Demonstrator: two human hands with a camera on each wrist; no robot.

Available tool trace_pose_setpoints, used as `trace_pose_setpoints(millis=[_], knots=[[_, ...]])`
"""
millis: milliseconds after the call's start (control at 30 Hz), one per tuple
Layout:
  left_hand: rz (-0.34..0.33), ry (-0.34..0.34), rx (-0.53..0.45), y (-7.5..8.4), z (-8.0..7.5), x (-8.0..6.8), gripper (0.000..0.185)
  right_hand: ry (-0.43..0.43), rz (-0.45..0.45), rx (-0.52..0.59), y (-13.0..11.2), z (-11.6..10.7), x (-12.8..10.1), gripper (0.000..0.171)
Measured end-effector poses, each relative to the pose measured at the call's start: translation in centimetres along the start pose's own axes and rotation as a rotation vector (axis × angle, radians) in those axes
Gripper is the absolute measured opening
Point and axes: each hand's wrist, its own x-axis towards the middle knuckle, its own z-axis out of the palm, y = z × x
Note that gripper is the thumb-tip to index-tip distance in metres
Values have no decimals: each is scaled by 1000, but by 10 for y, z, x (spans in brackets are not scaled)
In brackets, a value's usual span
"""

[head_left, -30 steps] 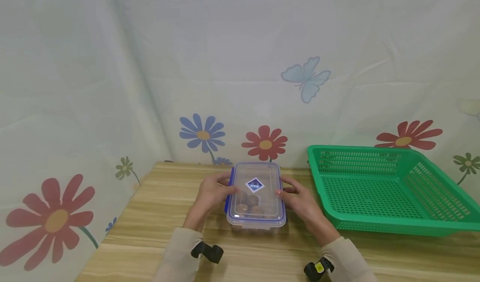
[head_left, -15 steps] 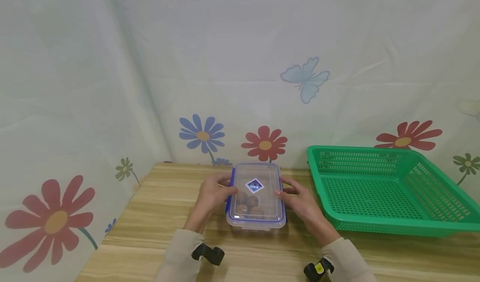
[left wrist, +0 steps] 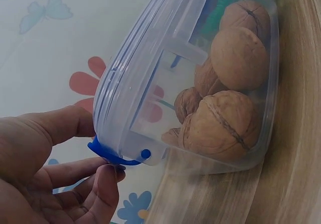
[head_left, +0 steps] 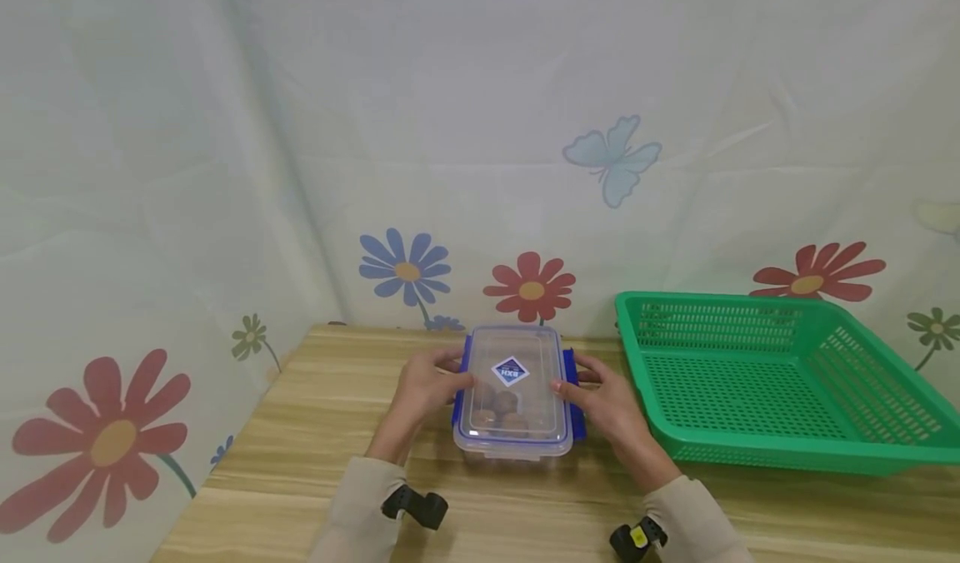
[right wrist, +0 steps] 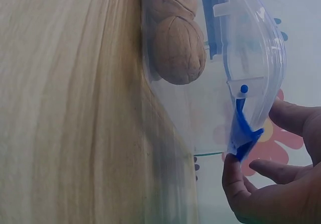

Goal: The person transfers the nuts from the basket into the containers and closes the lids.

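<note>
A clear plastic food container (head_left: 517, 342) with a blue-trimmed lid stands on the wooden table. Inside it lie several walnuts (left wrist: 235, 58). My left hand (head_left: 426, 384) grips its left side, thumb on the lid's edge and curled fingers at the blue left latch (left wrist: 118, 156). On the opposite side, my right hand (head_left: 609, 405) has its thumb on the lid's rim and its fingers at the blue right latch (right wrist: 243, 133). That latch angles out from the container's wall. A diamond-shaped sticker (head_left: 510, 371) marks the lid.
A green plastic basket (head_left: 750, 442) with slotted sides stands right of the container, close to my right hand. The wooden table (head_left: 315, 413) ends at a cloth backdrop (head_left: 480, 130) printed with flowers and a butterfly.
The right latch has swung outward and now shows beside the lid. My right fingers have shifted slightly outward with it. The left hand and the container have stayed in place.
</note>
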Motion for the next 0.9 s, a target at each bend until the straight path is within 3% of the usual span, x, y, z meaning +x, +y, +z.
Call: trace_pose_setpoints(millis=[567, 900], knots=[[13, -9, 12, -1, -1, -2, 47, 49, -69, -56, -1, 2, -2, 58], [28, -2, 18, 0, 0, -3, 48, 34, -113, -93, -4, 2, -2, 52]])
